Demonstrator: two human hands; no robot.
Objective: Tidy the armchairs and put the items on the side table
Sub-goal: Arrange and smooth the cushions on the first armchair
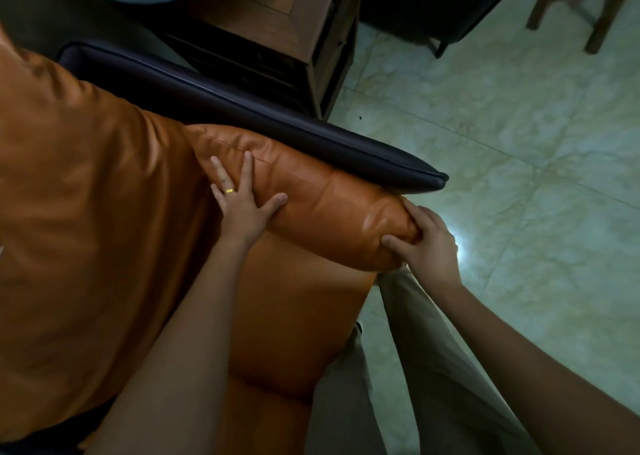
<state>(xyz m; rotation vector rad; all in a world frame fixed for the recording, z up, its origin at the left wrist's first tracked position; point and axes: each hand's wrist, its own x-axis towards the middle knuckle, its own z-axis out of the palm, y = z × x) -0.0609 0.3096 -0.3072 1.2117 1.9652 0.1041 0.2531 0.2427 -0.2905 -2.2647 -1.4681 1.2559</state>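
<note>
Armchair: smooth, glossy orange leather, creased at the seams.

A rounded, padded side cushion of the same leather lies along the seat's right edge, tucked against the dark piped armrest.

Left hand: fingers straight and spread wide, pressing flat on the cushion's rear half; gold ring on one finger.

Right hand: thumb and fingers curled round the cushion's front end, denting the leather.

Side table: dark wood, square-framed top, just beyond the armrest on a pale marbled tile floor.
</note>
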